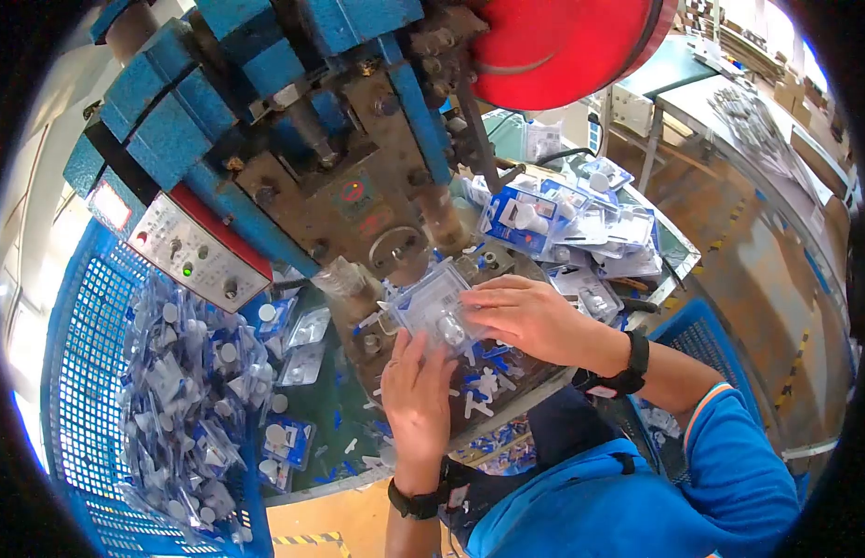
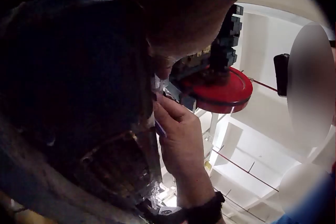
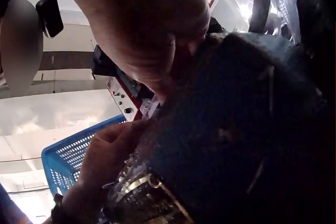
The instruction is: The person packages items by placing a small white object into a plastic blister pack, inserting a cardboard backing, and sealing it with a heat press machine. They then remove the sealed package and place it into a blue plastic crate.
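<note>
A clear plastic blister pack [image 1: 431,305] with a printed card and a rounded bubble lies over the bed of a blue press [image 1: 358,200], just in front of its tooling. My left hand [image 1: 417,395] holds the pack at its near left edge, fingertips over the rim. At the opposite side my right hand [image 1: 535,321] grips the right edge, its fingers reaching across the top. The right hand [image 2: 181,132] shows in the left wrist view with thumb and fingers at the pack's edge. Small white and blue plastic bits [image 1: 488,381] are scattered around the bed.
On the left stands a blue basket [image 1: 79,344] heaped with packs [image 1: 186,391]. More blister packs [image 1: 572,219] pile up on the table at the right. A control box [image 1: 195,246] and a red flywheel [image 1: 567,46] jut out from the press. Another blue basket [image 1: 707,339] is at lower right.
</note>
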Action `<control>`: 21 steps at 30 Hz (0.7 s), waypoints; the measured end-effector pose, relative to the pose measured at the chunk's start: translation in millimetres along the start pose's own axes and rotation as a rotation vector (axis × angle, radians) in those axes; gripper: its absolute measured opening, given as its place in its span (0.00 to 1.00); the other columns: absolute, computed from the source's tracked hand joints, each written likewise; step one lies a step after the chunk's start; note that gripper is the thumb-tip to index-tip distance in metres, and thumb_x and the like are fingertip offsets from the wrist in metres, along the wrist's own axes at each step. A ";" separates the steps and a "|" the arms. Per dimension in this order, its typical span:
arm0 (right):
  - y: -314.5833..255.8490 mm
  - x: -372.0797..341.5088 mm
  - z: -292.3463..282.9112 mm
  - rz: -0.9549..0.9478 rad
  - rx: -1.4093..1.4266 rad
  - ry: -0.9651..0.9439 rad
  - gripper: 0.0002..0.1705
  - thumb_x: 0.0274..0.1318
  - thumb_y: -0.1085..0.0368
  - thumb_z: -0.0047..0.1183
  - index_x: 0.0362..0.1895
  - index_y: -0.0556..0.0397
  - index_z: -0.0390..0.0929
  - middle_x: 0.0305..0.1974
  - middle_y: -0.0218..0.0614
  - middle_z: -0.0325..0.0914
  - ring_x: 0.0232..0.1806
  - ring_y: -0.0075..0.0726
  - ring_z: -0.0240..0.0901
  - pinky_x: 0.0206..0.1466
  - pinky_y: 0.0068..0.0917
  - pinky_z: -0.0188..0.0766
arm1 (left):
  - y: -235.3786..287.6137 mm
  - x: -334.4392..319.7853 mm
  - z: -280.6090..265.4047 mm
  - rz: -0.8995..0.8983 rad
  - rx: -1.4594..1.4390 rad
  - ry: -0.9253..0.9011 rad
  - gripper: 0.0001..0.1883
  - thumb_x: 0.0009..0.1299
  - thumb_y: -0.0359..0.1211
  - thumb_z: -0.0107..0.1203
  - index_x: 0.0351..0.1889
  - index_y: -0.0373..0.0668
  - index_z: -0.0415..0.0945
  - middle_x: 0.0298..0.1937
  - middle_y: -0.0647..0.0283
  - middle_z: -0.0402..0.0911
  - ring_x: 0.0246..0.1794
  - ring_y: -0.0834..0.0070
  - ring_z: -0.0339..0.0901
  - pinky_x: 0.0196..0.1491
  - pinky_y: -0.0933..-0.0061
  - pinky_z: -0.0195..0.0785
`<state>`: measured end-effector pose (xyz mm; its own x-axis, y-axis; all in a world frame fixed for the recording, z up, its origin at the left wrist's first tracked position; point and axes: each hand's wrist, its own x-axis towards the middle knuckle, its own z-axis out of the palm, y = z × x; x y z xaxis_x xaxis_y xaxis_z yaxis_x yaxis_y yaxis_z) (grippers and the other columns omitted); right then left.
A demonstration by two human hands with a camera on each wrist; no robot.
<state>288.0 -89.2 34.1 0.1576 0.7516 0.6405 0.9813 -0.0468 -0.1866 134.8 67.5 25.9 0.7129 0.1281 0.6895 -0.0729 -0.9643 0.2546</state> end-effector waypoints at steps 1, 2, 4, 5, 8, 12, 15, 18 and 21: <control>-2.4 1.0 -1.7 0.016 -0.005 -0.017 0.19 0.45 0.67 0.63 0.45 0.53 0.82 0.57 0.34 0.77 0.59 0.41 0.72 0.61 0.35 0.72 | -1.2 1.0 -0.2 0.001 -0.003 0.001 0.12 0.60 0.24 0.64 0.43 0.38 0.83 0.54 0.52 0.80 0.61 0.51 0.74 0.58 0.55 0.68; -4.0 1.6 -2.2 0.032 -0.009 -0.034 0.19 0.45 0.67 0.63 0.45 0.53 0.82 0.57 0.34 0.77 0.58 0.41 0.72 0.61 0.35 0.72 | -1.4 1.3 -0.7 -0.002 -0.005 -0.004 0.12 0.60 0.24 0.64 0.43 0.38 0.83 0.54 0.52 0.81 0.61 0.51 0.75 0.58 0.56 0.69; -3.9 2.4 -1.5 -0.003 -0.056 0.007 0.15 0.49 0.64 0.60 0.44 0.52 0.82 0.55 0.34 0.77 0.56 0.39 0.72 0.60 0.32 0.71 | 0.1 1.9 -1.6 -0.007 -0.008 -0.012 0.11 0.60 0.24 0.64 0.42 0.38 0.83 0.53 0.53 0.81 0.61 0.51 0.75 0.58 0.56 0.69; -3.4 2.8 -1.3 -0.020 -0.082 0.029 0.14 0.51 0.63 0.59 0.43 0.51 0.82 0.54 0.33 0.78 0.56 0.37 0.73 0.60 0.30 0.71 | 0.1 3.0 -2.4 -0.008 -0.016 -0.012 0.11 0.60 0.24 0.64 0.42 0.37 0.83 0.53 0.52 0.81 0.61 0.51 0.75 0.58 0.56 0.69; -1.1 1.0 4.1 -0.029 -0.053 0.076 0.13 0.51 0.64 0.59 0.43 0.52 0.82 0.55 0.33 0.77 0.55 0.38 0.73 0.60 0.31 0.71 | 0.0 4.8 -4.3 -0.017 -0.034 -0.016 0.12 0.59 0.23 0.64 0.42 0.36 0.83 0.52 0.52 0.81 0.61 0.51 0.75 0.58 0.57 0.69; -4.4 1.5 0.6 -0.008 -0.037 0.048 0.15 0.49 0.64 0.61 0.44 0.53 0.82 0.55 0.34 0.77 0.56 0.38 0.73 0.61 0.32 0.71 | 1.1 5.7 -4.0 -0.035 -0.062 -0.021 0.13 0.59 0.22 0.64 0.43 0.35 0.82 0.53 0.52 0.81 0.61 0.50 0.75 0.59 0.57 0.69; -4.9 2.1 -0.6 -0.001 -0.020 0.045 0.17 0.48 0.64 0.62 0.44 0.53 0.82 0.55 0.34 0.77 0.56 0.38 0.73 0.61 0.32 0.71 | 0.4 6.0 -4.9 -0.046 -0.070 -0.028 0.14 0.59 0.23 0.64 0.44 0.34 0.82 0.53 0.52 0.80 0.61 0.50 0.74 0.60 0.56 0.69; -4.6 1.7 -0.7 0.008 -0.018 0.045 0.17 0.47 0.63 0.63 0.44 0.53 0.82 0.55 0.34 0.77 0.56 0.38 0.73 0.60 0.32 0.71 | -1.7 5.9 -4.7 -0.047 -0.081 -0.034 0.14 0.59 0.23 0.64 0.45 0.34 0.81 0.53 0.52 0.80 0.62 0.50 0.74 0.60 0.56 0.69; -4.7 2.0 0.0 0.012 -0.006 0.052 0.17 0.48 0.63 0.63 0.44 0.54 0.82 0.55 0.34 0.77 0.55 0.38 0.73 0.60 0.31 0.71 | -2.3 5.3 -3.7 -0.040 -0.077 -0.034 0.15 0.59 0.23 0.64 0.46 0.34 0.81 0.53 0.53 0.80 0.61 0.50 0.74 0.60 0.56 0.69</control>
<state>283.7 -87.5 36.2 0.1749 0.7155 0.6763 0.9799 -0.0598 -0.1901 136.2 71.2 31.4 0.7398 0.1571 0.6543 -0.0958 -0.9378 0.3336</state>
